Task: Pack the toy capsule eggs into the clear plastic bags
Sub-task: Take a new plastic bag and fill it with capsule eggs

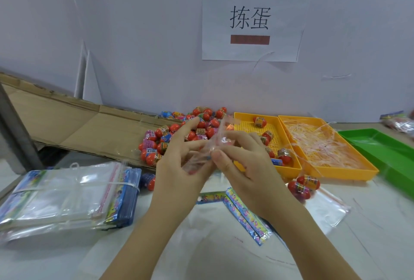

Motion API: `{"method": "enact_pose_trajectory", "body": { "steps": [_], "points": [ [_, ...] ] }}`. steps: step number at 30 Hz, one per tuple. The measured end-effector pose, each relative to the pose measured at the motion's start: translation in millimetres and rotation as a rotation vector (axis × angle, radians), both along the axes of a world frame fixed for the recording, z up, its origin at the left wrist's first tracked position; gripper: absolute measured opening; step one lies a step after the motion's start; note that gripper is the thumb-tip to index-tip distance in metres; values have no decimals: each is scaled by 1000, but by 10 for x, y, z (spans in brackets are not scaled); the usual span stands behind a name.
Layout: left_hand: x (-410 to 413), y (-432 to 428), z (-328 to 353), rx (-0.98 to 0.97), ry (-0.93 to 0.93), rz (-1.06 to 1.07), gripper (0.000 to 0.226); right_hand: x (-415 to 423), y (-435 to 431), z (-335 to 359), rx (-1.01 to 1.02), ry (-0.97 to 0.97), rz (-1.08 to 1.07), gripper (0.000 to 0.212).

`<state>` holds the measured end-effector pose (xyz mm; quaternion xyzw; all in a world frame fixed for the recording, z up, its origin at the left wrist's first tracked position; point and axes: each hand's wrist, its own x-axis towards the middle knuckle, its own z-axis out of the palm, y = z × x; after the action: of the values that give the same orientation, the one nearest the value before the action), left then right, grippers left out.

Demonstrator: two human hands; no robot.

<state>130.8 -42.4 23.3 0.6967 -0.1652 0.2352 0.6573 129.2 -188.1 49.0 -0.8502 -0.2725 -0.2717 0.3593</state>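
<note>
A pale worktop (369, 223) runs up to a plain white wall (134, 33), where a paper sign (253, 20) with two printed characters hangs.

At far left, flattened cardboard (74, 123) slopes along the wall. In front of it lies a banded stack of clear bags (62, 199). A heap of red toy capsule eggs (197, 127) sits at the cardboard's right end, just behind the hands.

In the centre, the left hand (179, 167) and right hand (248, 167) meet above the worktop. Each grip pinches the same clear bag (215, 143) between thumb and fingertips, with the left forefinger raised. Colourful card strips (244, 212) lie under the right wrist.

To the right, a yellow tray (289, 169) holds a few eggs. A second yellow tray (349, 172) holds plastic strips, and a green tray (380, 152) reaches the right edge. A filled bag (327, 210) lies in front of the trays.

Bare worktop shows nearest the viewer, around the forearms.
</note>
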Motion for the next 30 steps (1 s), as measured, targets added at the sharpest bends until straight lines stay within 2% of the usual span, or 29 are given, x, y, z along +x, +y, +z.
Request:
{"method": "enact_pose_trajectory", "body": {
  "steps": [3,5,6,8,10,11,13,16,17,18,20,21,26,28,30],
  "points": [
    [9,29,59,-215,118,-1,60,-24,2,16,258,-104,16,33],
    [18,53,95,-346,197,-26,58,-24,-12,36,462,-89,8,47],
    [25,65,105,-400,223,-56,57,-15,-24,53,536,6,16,56],
    [34,77,124,-479,252,-111,60,26,-49,69,567,356,72,71],
    [50,78,129,-510,262,-142,67,66,-66,42,504,648,193,64],
    [57,80,132,-520,266,-151,71,76,-64,29,483,679,227,50],
    [76,98,129,-522,277,-184,82,72,-33,21,551,643,265,23],
    [84,134,137,-432,350,-257,107,70,-15,17,721,618,328,13],
    [79,139,133,-392,377,-294,105,75,-18,12,760,616,326,13],
    [77,141,121,-345,397,-326,94,79,-20,8,794,613,312,12],
    [68,134,100,-266,419,-364,57,79,-23,4,811,599,266,11],
    [69,131,91,-257,429,-367,46,73,-22,6,795,595,259,12],
    [109,123,65,-306,404,-262,38,88,-66,50,753,657,241,29],
    [124,126,62,-353,389,-226,38,149,-167,61,754,569,62,18],
    [151,143,49,-424,385,-178,41,224,-333,40,618,428,-169,15]
  ]
}}
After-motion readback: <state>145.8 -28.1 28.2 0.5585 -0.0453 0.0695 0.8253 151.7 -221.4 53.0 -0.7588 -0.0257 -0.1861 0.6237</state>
